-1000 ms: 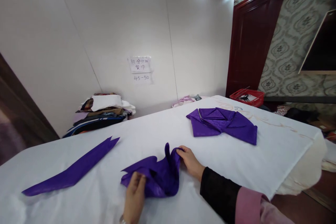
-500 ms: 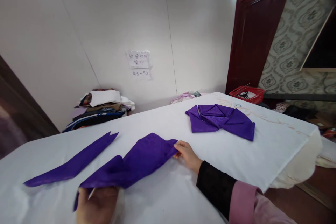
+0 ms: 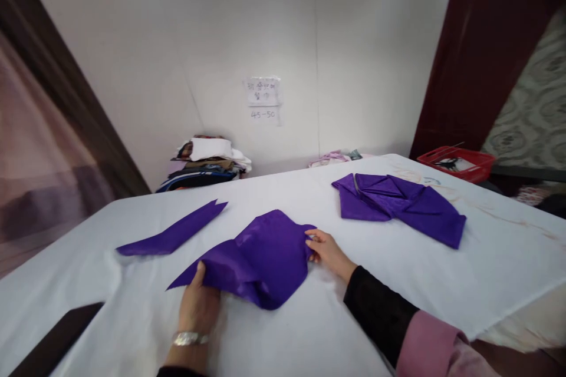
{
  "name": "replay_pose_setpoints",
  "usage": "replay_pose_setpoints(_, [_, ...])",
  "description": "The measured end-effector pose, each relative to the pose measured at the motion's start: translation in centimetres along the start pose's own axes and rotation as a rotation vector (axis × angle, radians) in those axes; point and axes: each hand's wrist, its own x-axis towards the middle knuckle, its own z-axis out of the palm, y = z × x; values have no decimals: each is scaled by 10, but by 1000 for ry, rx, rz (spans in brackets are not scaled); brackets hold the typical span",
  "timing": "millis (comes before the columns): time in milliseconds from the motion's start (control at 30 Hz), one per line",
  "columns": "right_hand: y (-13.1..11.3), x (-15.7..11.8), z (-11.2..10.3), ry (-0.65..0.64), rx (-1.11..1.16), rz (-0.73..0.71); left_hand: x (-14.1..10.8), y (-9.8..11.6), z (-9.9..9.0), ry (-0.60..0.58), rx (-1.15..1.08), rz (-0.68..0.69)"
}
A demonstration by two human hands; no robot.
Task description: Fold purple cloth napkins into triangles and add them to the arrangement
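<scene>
A purple cloth napkin, partly folded and rumpled, lies across the white tablecloth between my hands. My left hand grips its near left edge, thumb on top and the other fingers hidden underneath. At its right corner, my right hand pinches the fabric between thumb and fingertips. Beyond my left hand rests a narrow folded purple napkin with a notched end. Several folded purple napkins overlap in a fan-like group at the right.
A pile of folded clothes stands at the back left by the wall, under a handwritten paper sign. A red basket sits at the far right. A dark flat object lies at the near left.
The view has turned left. My left hand has shifted its hold on the napkin's left part, which now lies flatter; my right hand stays at the right corner.
</scene>
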Motion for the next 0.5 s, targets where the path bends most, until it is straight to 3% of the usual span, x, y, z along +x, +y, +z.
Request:
replay_pose_setpoints(133, [-3,-2,-12,29,67,-59,-6,16,-2,10,-114,56])
replay_pose_setpoints(267, [-3,3,-27,142,165,-114,-9,27,-13,81,-191,69])
replay_pose_setpoints(500, [0,3,-32,167,130,-101,-16,26,-24,150,-124,148])
